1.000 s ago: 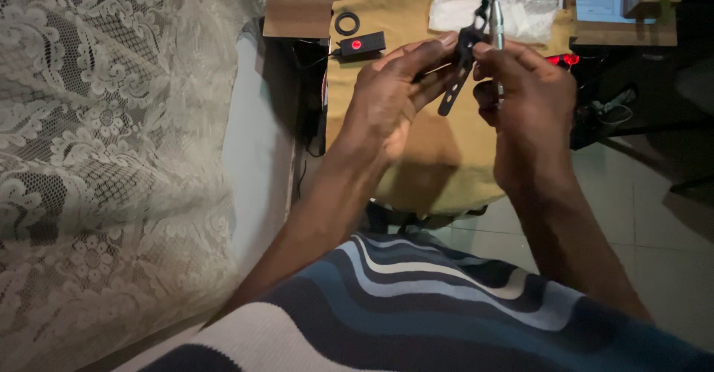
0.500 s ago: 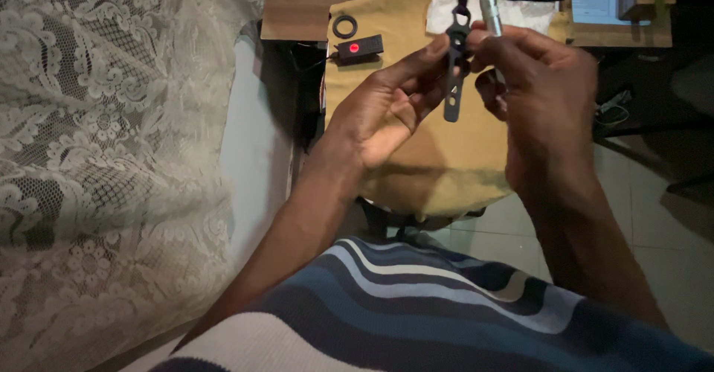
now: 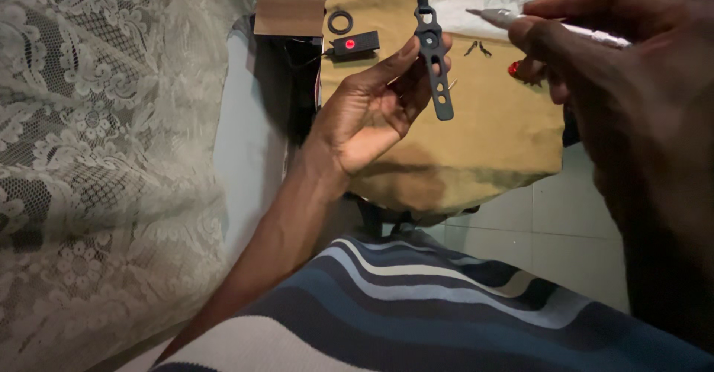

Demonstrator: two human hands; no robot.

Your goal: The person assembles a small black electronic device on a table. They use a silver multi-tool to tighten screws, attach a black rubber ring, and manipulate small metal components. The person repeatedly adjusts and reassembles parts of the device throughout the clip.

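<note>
My left hand (image 3: pixel 375 104) holds a slim black strap-like part (image 3: pixel 434 59) with several holes, pinched upright between thumb and fingers over a tan cloth (image 3: pixel 476 141). My right hand (image 3: pixel 617 82) is raised close to the camera at the right and grips a thin silver pen-like tool (image 3: pixel 520 21), its tip pointing left, apart from the black part. Two tiny dark pieces (image 3: pixel 476 48) lie on the cloth between the hands.
A black ring (image 3: pixel 341 22) and a small black device with a red light (image 3: pixel 355 44) sit at the cloth's left corner. A white plastic bag (image 3: pixel 465 11) lies at the back. A lace curtain (image 3: pixel 104 156) hangs at the left. Tiled floor (image 3: pixel 565 231) shows below the table.
My right hand has pulled the silver tool away from the black part and swung it rightward, closer to the camera. My left hand keeps the black part, now held alone.
</note>
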